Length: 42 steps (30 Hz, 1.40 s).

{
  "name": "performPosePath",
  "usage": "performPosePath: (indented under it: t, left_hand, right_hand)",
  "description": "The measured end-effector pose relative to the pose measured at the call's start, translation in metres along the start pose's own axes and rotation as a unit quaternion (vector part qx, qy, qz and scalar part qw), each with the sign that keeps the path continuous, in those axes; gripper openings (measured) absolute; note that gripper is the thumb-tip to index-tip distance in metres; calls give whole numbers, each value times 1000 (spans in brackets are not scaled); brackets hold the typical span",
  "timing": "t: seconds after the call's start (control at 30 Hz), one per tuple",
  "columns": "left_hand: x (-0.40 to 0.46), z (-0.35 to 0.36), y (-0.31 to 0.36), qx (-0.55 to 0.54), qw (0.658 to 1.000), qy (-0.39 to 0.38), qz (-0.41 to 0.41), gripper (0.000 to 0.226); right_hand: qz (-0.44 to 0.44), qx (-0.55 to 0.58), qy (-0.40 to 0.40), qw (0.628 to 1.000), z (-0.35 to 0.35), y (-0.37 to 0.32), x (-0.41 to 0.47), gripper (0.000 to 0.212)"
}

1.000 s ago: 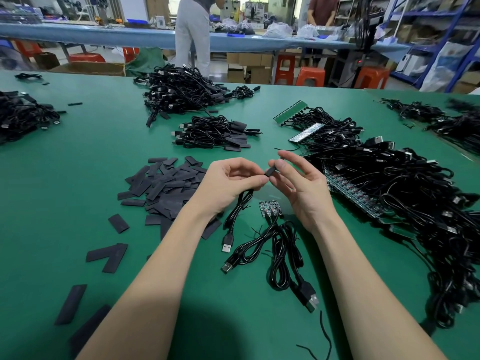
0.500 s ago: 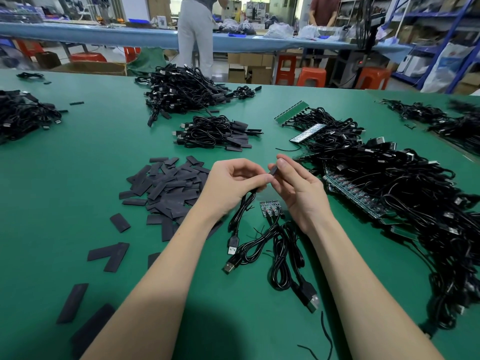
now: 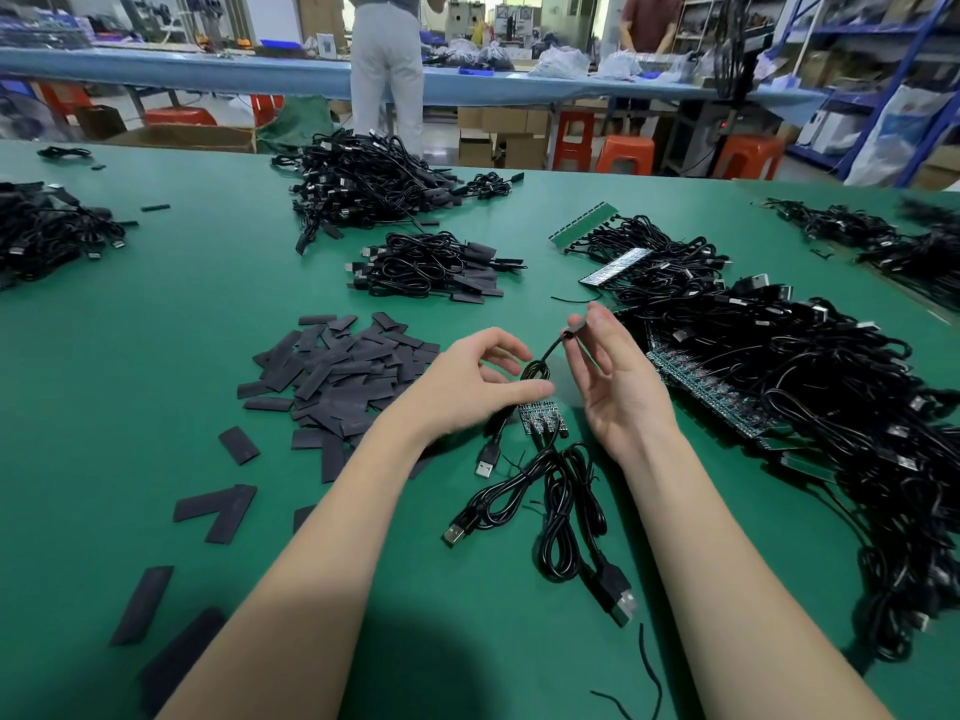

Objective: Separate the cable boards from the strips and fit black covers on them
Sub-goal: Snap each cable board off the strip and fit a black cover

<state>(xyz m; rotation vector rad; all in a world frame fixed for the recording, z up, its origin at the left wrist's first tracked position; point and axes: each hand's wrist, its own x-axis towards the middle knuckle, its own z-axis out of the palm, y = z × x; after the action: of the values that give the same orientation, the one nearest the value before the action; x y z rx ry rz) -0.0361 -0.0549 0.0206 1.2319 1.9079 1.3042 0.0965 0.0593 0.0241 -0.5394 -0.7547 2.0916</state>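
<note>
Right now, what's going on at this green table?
A person is assembling cables. The right hand pinches a cable's covered end, held above the table; the left hand hovers open beside its cord. Loose black covers lie left, a small board strip beneath the hands.

Two bare forearms are being shown reaching in from the lower edge of the head view, with no sleeves, gloves, watch or rings being worn on them. The left hand [image 3: 470, 384] and the right hand [image 3: 618, 387] are being seen uncovered, with short, unpainted nails being displayed on the fingers.
</note>
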Motion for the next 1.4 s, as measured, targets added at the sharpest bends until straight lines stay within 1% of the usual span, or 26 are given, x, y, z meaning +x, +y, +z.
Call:
performPosePath:
  t: [0.13, 0.27, 0.37, 0.47, 0.53, 0.6, 0.73, 0.9, 0.97, 1.0, 1.07, 1.13, 1.17, 1.3, 1.33, 1.4]
  left_hand:
    - [-1, 2, 7, 40, 999, -4, -17, 31]
    - [-4, 6, 16, 99, 995, -24, -4, 35]
    - [2, 7, 19, 135, 990, 26, 26, 27]
    - [11, 2, 21, 170, 982, 68, 39, 27]
    - [22, -8, 24, 214, 971, 94, 42, 28]
    - [37, -22, 30, 282, 951, 116, 44, 30]
    - [73, -57, 43, 418, 894, 154, 44, 32]
    - [103, -82, 34, 551, 825, 127, 0, 36]
    - [107, -83, 23, 578, 809, 103, -27, 36]
    - [107, -83, 18, 577, 811, 85, -41, 37]
    - [108, -80, 7, 557, 826, 63, -60, 43]
    - [109, -78, -2, 533, 841, 74, -59, 50]
    - [109, -77, -6, 524, 846, 85, -54, 50]
    - [110, -77, -12, 496, 860, 99, -60, 19]
    - [110, -79, -12, 485, 866, 99, -66, 16]
    - [111, -79, -11, 462, 877, 105, -74, 18]
  right_hand:
    - [-13, -5, 10, 1000, 1, 0, 1, 16]
    - [-28, -4, 30, 999, 2, 0, 3, 13]
    - [-39, -9, 32, 999, 0, -1, 6, 15]
    - [-32, -26, 36, 998, 1, 0, 9, 29]
    - [-19, -48, 38, 998, 1, 0, 10, 34]
    - [-8, -70, 34, 997, 1, 1, 11, 34]
    - [2, -93, 33, 995, 1, 2, 12, 26]
    - [11, -119, 35, 992, 1, 2, 15, 21]
    - [12, -119, 34, 992, 1, 2, 16, 21]
    - [12, -120, 33, 992, 1, 3, 16, 21]
    - [12, -122, 28, 992, 1, 4, 16, 18]
    - [12, -121, 27, 992, 0, 4, 17, 17]
    - [12, -121, 28, 992, 0, 4, 17, 17]
    - [13, -126, 29, 992, 1, 4, 18, 16]
    - [14, -127, 29, 991, 1, 4, 18, 16]
    - [17, -130, 25, 991, 0, 4, 17, 16]
